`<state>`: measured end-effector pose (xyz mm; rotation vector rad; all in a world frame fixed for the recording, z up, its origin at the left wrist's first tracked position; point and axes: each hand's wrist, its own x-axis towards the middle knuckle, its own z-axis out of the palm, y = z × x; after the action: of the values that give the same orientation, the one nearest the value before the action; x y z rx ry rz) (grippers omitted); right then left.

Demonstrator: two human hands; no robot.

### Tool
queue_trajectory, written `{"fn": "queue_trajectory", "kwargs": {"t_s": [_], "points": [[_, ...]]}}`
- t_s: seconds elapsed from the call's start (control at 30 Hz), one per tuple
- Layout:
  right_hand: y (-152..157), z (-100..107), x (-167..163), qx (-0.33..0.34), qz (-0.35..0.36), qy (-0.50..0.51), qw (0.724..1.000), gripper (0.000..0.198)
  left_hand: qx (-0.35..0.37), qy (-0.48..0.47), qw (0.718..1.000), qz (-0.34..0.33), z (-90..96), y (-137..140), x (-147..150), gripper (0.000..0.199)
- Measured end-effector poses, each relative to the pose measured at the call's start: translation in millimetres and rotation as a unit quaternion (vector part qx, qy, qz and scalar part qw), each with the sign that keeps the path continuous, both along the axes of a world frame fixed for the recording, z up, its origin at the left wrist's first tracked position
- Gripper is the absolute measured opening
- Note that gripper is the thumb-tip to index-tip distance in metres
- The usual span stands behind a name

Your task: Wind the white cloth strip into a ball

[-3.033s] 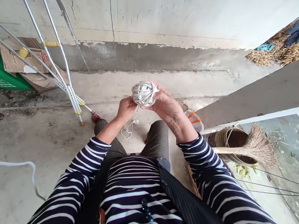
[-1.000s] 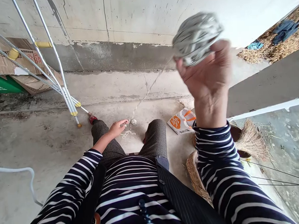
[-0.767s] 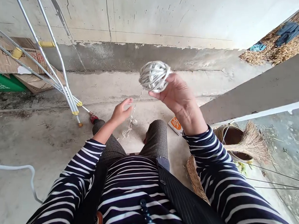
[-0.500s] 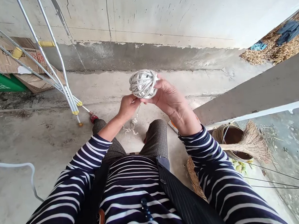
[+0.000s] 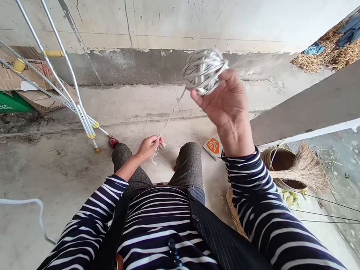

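A ball of white strip-like cord (image 5: 203,71) is raised in my right hand (image 5: 226,99), thumb and fingers closed round its right and lower side. From the ball's lower left a thin twisted string (image 5: 172,113) slants down to my left hand (image 5: 148,147). The fingers of that hand are pinched on the string, low down and near my knees. Beneath the pinch dangles the string's knotted, frayed end (image 5: 155,155). Between the two hands the string looks nearly straight.
Metal crutches (image 5: 77,109) with yellow grips stand at left, before a cardboard box (image 5: 10,72) and a green container (image 5: 2,97). At right are a straw broom (image 5: 308,171), a bucket (image 5: 276,160) and a sloping grey ledge (image 5: 312,101). A printed card (image 5: 212,146) lies on the floor.
My right hand has lifted the ball up and to the right. My left hand has left the ball and slid down to the string's lower end, stretching the string between them.
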<state>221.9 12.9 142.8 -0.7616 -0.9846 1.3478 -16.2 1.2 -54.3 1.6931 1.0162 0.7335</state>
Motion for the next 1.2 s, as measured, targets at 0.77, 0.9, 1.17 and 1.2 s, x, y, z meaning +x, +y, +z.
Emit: {"fn": "queue_trajectory", "kwargs": {"t_s": [0.77,0.9,1.17,1.2], "points": [[-32,35,-1,0.051,-0.035,-0.036,0.997,0.051,-0.032,0.213,0.972,0.096,-37.4,34,-60,0.041],[-26,-4,-32,0.021,0.033,-0.07,0.997,0.047,0.108,0.04,0.99,0.077,18.2,47,-11,0.054],[-18,-38,-45,0.017,0.034,-0.154,0.987,0.055,0.099,-0.067,0.989,0.089,71.7,34,41,0.034],[-16,-38,-42,0.04,0.011,-0.182,0.983,0.056,0.084,-0.062,0.992,0.072,70.7,29,38,0.036]]}}
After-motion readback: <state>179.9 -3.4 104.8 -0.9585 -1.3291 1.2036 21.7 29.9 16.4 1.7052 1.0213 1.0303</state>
